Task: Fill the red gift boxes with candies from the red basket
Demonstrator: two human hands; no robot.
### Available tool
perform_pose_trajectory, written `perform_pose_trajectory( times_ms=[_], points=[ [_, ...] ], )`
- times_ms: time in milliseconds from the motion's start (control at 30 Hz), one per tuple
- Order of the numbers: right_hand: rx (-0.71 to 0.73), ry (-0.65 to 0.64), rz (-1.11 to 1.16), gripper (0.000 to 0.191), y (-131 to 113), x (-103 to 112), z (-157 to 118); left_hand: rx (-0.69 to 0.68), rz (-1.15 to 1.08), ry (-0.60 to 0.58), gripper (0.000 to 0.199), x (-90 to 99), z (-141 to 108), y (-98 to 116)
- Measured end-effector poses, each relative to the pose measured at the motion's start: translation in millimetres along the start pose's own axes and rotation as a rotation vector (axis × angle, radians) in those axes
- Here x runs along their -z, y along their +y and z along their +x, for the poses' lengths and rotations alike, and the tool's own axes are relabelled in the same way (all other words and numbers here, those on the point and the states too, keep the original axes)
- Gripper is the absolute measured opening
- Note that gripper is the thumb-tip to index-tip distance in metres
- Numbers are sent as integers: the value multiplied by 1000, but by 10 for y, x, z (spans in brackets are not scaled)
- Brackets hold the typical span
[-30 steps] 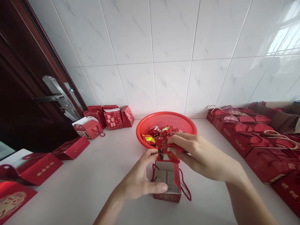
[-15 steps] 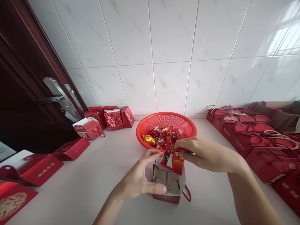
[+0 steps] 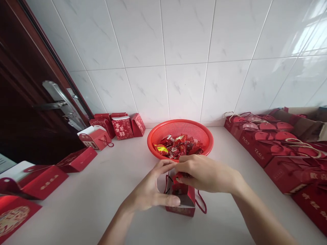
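Observation:
A small red box with a pale inside stands open on the white table, a red cord loop at its right side. My left hand is around the box's left side, thumb on its near edge and fingers at the far edge. Over the box's far part, my right hand is closed on a red candy packet, which is partly inside the box and mostly hidden by the fingers. Behind both hands sits a red plastic basket with several wrapped candies.
Red boxes stand near the wall at the left, with more along the left side. Rows of red boxes with cords fill the right. A dark door is at the left.
My right hand has moved left and slightly down with the red packet, which has gone from above the box's opening into it. My left hand has barely moved.

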State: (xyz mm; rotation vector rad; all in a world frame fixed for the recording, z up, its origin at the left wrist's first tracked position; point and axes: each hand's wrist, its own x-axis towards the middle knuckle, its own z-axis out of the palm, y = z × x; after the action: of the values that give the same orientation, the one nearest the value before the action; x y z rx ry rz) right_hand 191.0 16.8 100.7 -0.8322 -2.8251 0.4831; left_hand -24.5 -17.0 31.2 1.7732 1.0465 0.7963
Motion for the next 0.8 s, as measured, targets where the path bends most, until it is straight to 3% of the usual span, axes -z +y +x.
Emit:
perform_pose_trajectory(
  times_ms=[100,233,333,633,800],
  points=[
    [11,32,55,17,5,-15,21,3,-4,-4,79,-3,-1,-4],
    [32,165,214,2,13,-38,44,-6,-17,1,79,-5,5,-7],
    [81,232,377,13,28,-86,86,-16,-29,-12,76,-3,10,16],
    [263,83,464,7,114,-214,225,4,-32,16,58,3,-4,-20],
    [271,151,473,9,149,-97,144,-36,-6,-15,67,7,11,18]
  ],
)
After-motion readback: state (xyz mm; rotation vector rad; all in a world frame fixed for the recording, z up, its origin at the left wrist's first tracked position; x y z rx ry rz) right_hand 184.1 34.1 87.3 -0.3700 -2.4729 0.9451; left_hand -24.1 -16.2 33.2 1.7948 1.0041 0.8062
